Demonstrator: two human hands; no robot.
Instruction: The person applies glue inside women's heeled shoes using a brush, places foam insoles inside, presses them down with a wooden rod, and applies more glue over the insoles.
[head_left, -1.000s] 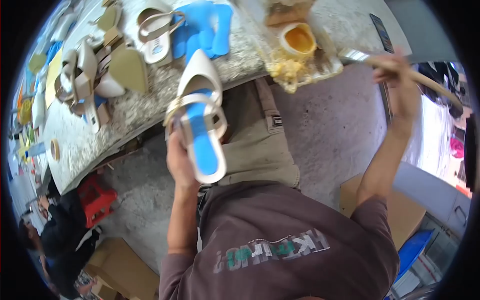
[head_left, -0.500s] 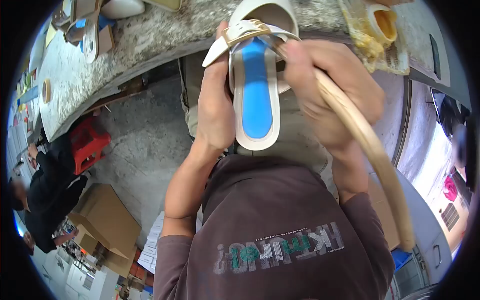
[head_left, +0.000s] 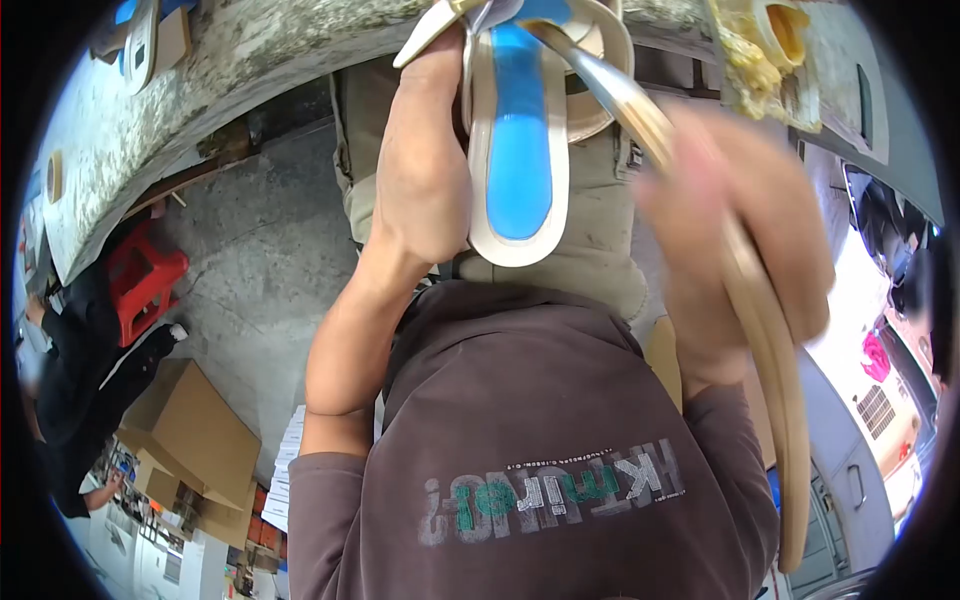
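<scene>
My left hand (head_left: 425, 160) is closed around the left side of a sandal (head_left: 484, 190) with pale straps. Bright blue (head_left: 518, 150) covers the middle of its footbed inside a cream border. My right hand (head_left: 740, 220), smeared by motion, is wrapped around the wooden handle of a brush (head_left: 768, 330). The brush's metal ferrule points up and left, and its tip lies over the upper part of the blue area. The far end of the sandal is cut off by the top edge of the view.
A worn workbench (head_left: 230, 90) runs along the top. A tipped pot (head_left: 783, 35) caked in yellow glue lies at upper right, and a roll of tape (head_left: 54, 178) at left. A red stool (head_left: 145, 275), cardboard box (head_left: 195, 430) and another person (head_left: 80, 370) are on the left.
My right hand has moved right and down with the brush, its ferrule now showing. The sandal sits higher in view, its toe end now cut off. My left hand keeps its hold.
</scene>
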